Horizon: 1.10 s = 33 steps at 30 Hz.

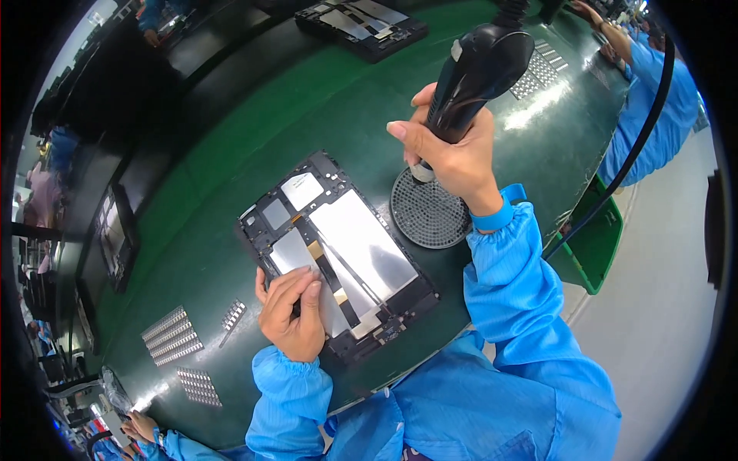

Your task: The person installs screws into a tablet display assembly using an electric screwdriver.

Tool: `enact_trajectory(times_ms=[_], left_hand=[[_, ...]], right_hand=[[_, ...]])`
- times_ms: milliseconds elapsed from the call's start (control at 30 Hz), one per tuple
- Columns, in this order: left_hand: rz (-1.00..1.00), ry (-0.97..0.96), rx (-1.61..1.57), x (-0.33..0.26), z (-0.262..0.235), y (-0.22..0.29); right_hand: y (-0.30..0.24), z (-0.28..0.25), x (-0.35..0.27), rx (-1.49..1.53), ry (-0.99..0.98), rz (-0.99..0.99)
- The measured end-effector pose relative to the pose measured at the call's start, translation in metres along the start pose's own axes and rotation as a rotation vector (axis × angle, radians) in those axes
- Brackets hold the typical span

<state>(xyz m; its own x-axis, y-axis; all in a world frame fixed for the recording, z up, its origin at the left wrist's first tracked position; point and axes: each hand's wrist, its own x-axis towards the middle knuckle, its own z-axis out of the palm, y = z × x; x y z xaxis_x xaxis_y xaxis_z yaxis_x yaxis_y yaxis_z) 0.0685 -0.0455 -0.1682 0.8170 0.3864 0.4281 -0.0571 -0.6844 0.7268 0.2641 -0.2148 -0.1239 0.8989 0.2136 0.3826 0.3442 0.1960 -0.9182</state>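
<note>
blue sleeves (507,307) nearest, entering from the lower edge. left hand (293,313) flat on the near-left corner of the tablet (338,253), fingers loosely curled, pressing down rather than clasping anything. tablet lying back-open on the green counter (231,154), tilted diagonally, black frame up, silver shielding plates and a dark ribbon with gold contacts exposed. right hand (453,150) well above and right of the tablet, grip closed fully round a black electric screwdriver (473,77), thumb extended along the barrel, cord (638,146) trailing off to the right. driver tip down at the far edge of a round perforated screw tray (427,209), just beside the tablet's right edge; whether the tip touches the tray not clear, and whether a screw sits on it too small to tell.

judged progress: mid-assembly. back cover absent, internals uncovered, driver at the tray rather than at the frame, so apparently between fastenings. number of screws seated or still missing around the frame not readable.

surroundings: rows of small silver parts (173,334) on the counter near-left, more (538,73) far right. second open tablet (361,27) at the far edge. green bin (596,246) hanging off the counter's right side. another person in blue (653,100) at the far right; a further hand (142,424) at lower left.
</note>
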Motion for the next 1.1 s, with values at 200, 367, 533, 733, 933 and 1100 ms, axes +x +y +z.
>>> enact_trajectory(times_ms=[200,367,533,733,933,1100], left_hand=[[-0.254,0.162,-0.172,0.016,-0.041,-0.032],[-0.499,0.144,-0.522,0.009,-0.047,-0.045],[-0.608,-0.118,-0.569,0.02,-0.046,-0.04],[-0.664,-0.244,-0.549,0.028,-0.046,-0.041],[-0.536,-0.164,-0.465,0.023,-0.037,-0.045],[-0.343,-0.036,-0.416,0.016,-0.024,-0.058]], right_hand=[[-0.013,-0.007,-0.011,-0.005,0.123,-0.103],[-0.016,-0.007,-0.01,0.131,0.077,-0.21],[-0.017,-0.001,-0.012,0.147,0.051,-0.217],[-0.03,0.018,-0.021,0.201,0.028,-0.22],[-0.057,0.061,-0.037,0.301,-0.096,-0.222],[-0.063,0.103,-0.041,0.302,-0.268,-0.212]])
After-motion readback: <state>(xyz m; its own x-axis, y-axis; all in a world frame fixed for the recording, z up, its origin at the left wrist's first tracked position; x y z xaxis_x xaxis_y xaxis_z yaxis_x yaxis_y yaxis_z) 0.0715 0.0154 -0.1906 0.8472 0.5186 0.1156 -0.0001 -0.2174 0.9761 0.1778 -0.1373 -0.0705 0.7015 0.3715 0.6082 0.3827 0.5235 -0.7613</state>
